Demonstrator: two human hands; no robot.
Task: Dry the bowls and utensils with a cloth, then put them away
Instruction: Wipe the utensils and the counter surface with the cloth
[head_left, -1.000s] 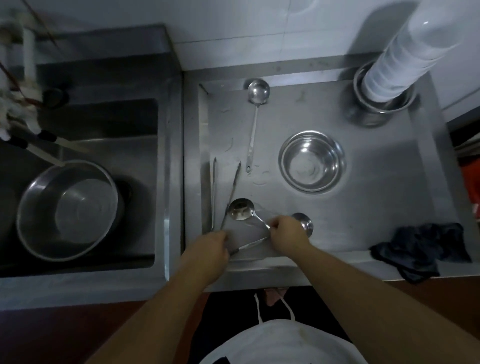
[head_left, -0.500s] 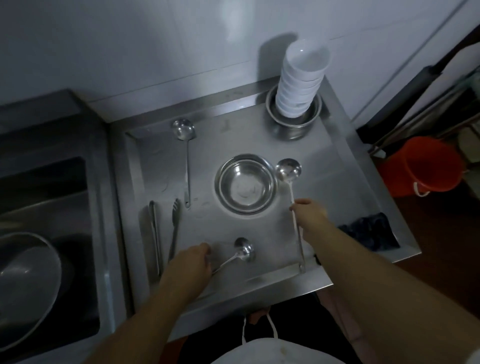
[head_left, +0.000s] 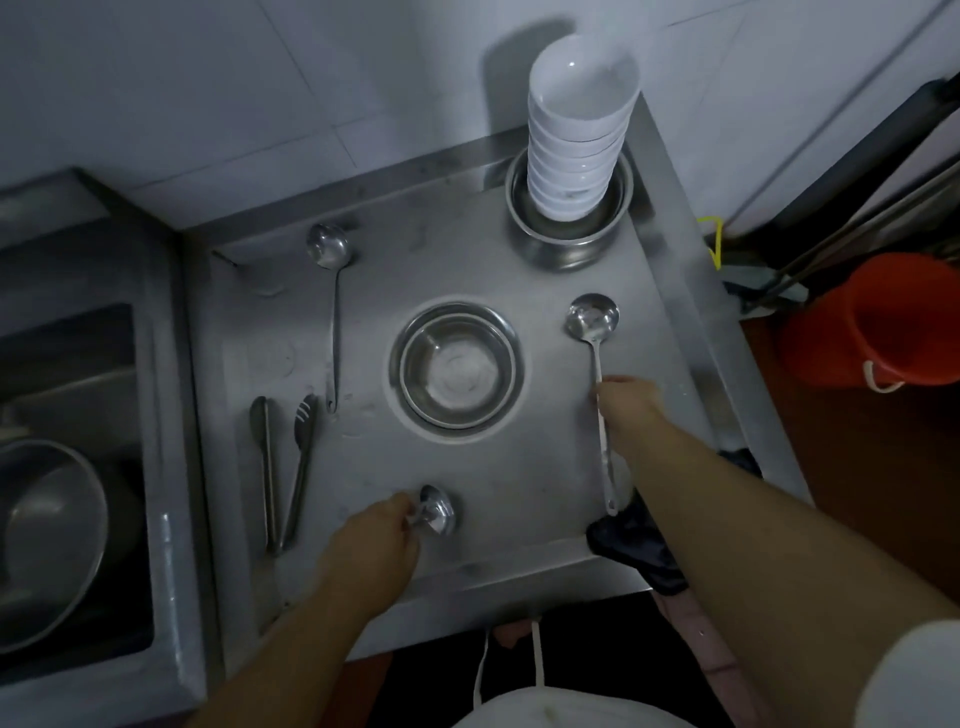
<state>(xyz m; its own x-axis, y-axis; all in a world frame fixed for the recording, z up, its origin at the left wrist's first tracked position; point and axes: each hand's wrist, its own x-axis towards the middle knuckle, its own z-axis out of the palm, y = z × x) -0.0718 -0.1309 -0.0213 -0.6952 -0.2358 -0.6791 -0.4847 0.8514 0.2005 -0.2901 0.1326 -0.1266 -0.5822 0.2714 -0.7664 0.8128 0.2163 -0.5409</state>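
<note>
The left hand is pinching a short steel ladle at the steel counter's near edge; the right hand is gripping a long-handled steel ladle farther back. Drying seems not yet begun; next probably calls for the dark cloth.

Single head view; we look steeply down from above our own chest, facing tiled wall. Steel table fills centre at arm's reach; sink cut by left edge, orange bucket by right. Our forearms enter from bottom edge. Wide-angle lens bends table edges. No second view to share.
</note>
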